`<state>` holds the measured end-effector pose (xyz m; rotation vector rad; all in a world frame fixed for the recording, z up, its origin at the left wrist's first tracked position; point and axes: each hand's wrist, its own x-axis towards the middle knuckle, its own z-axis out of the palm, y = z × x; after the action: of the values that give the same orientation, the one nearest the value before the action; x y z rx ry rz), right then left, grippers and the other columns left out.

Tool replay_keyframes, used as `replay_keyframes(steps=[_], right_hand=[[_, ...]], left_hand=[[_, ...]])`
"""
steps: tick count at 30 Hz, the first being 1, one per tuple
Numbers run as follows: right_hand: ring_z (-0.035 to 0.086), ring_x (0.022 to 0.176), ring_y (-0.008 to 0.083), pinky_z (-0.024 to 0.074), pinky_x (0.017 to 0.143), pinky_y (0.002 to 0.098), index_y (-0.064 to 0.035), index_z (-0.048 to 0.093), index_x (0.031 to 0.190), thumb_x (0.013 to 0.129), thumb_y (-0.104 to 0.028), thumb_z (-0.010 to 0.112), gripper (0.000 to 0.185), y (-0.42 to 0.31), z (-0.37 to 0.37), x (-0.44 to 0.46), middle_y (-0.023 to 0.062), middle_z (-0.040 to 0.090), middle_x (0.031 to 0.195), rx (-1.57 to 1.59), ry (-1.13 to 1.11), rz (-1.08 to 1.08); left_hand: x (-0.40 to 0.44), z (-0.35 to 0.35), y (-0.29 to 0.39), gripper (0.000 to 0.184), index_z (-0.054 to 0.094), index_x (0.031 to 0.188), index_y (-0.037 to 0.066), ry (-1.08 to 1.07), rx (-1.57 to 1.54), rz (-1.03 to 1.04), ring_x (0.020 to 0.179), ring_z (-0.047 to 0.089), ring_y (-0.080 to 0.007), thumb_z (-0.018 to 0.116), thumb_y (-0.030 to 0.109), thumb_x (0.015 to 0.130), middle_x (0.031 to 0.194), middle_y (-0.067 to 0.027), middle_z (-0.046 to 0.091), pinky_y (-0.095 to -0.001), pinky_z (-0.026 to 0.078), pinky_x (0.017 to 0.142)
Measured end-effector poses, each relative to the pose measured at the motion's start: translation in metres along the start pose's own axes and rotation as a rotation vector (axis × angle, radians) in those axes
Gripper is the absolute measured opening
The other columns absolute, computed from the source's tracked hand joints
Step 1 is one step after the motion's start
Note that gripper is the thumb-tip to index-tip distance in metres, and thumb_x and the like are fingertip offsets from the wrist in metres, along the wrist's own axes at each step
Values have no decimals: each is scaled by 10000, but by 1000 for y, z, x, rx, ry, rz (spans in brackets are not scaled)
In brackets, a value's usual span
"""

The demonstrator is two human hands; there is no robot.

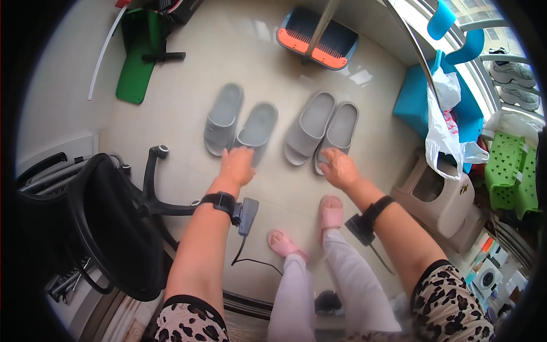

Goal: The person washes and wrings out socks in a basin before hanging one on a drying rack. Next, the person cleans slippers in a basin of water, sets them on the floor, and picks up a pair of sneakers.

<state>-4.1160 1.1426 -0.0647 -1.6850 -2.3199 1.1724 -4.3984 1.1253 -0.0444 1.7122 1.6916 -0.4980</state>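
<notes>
Two pairs of grey slide slippers lie on the floor ahead of me. My left hand [238, 165] hovers at the toe end of the left pair, partly covering its right slipper [259, 122]; the left slipper [223, 117] lies beside it. My right hand [340, 167] is over the toe of the right slipper [342, 128] in the other pair, next to its left slipper [311, 125]. Both hands look empty, with fingers loosely bent and slightly apart. Whether any fingertip touches a slipper cannot be made out.
A black office chair [114, 228] stands left. At the back are a dustpan [319, 37] and a green folded object [137, 74]. To the right are a blue bin [413, 97] with a white plastic bag [444, 131], a beige stool [433, 196] and a green basket [504, 171].
</notes>
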Motion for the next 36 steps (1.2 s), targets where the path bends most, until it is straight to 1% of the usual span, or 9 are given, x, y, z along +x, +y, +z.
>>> replay_keyframes(steps=[6, 11, 18, 21, 26, 29, 31, 34, 36], right_hand=[[557, 933, 361, 463, 815, 415, -20, 579, 985, 767, -169, 579, 265, -20, -22, -106, 193, 584, 996, 98, -129, -3], [564, 937, 348, 459, 827, 412, -31, 580, 1014, 780, -186, 589, 280, -51, -104, -194, 188, 596, 983, 137, -279, 71], [570, 951, 342, 453, 843, 409, -26, 604, 1037, 782, -207, 607, 312, -40, -205, -303, 191, 612, 982, 175, -146, 203], [573, 955, 342, 453, 844, 413, -39, 606, 1043, 785, -218, 603, 314, -32, -241, -339, 182, 618, 980, 162, -53, 220], [574, 926, 351, 454, 819, 423, -68, 611, 1035, 783, -208, 583, 290, -50, -339, -380, 165, 618, 970, 560, 3, 512], [524, 1042, 338, 430, 863, 416, -41, 597, 1006, 776, -112, 535, 249, -35, -343, -427, 152, 554, 1137, -200, 148, 722], [520, 1056, 341, 428, 881, 410, -23, 583, 1057, 766, -143, 558, 316, -19, -313, -465, 165, 540, 1170, 60, 535, 592], [555, 1001, 344, 444, 865, 406, -22, 577, 1084, 763, -157, 579, 349, -36, -291, -510, 177, 569, 1124, 235, 586, 668], [580, 946, 351, 461, 837, 400, -19, 581, 1079, 763, -157, 589, 345, -45, -272, -541, 189, 595, 1061, 367, 586, 803]], left_hand=[[-92, 41, 16, 376, 581, 1032, 11, 81, -327, 132, 983, 552, -350, 698, 162, 708, 1041, -179, 588, -418, 442, 851], [-215, 56, 26, 404, 582, 1088, 9, -78, -449, 35, 1070, 527, -341, 672, 205, 747, 1130, -196, 570, -390, 421, 927], [-387, 30, 28, 344, 619, 1035, 23, -211, -338, -141, 918, 619, -299, 665, 234, 768, 975, -154, 649, -360, 483, 816], [-436, -16, 39, 363, 596, 1082, 10, -209, -412, -221, 958, 590, -346, 612, 218, 784, 1002, -241, 613, -377, 480, 795], [-449, -70, 57, 345, 606, 1063, 7, -83, -363, -130, 910, 600, -358, 610, 216, 789, 973, -235, 624, -399, 465, 818], [-419, -67, 43, 299, 617, 1014, -10, -100, -659, -182, 787, 630, -194, 662, 176, 784, 882, -109, 664, -297, 497, 725], [-401, -93, 67, 266, 613, 999, -26, -131, -637, -109, 725, 591, -116, 651, 143, 797, 827, -67, 648, -257, 480, 663], [-379, -109, 83, 330, 604, 1047, -20, -149, -650, -126, 872, 621, -190, 648, 176, 785, 950, -135, 653, -293, 483, 768], [-377, -120, 92, 284, 603, 1051, 9, -153, -692, -70, 695, 527, -87, 624, 156, 809, 813, -16, 602, -232, 438, 638]])
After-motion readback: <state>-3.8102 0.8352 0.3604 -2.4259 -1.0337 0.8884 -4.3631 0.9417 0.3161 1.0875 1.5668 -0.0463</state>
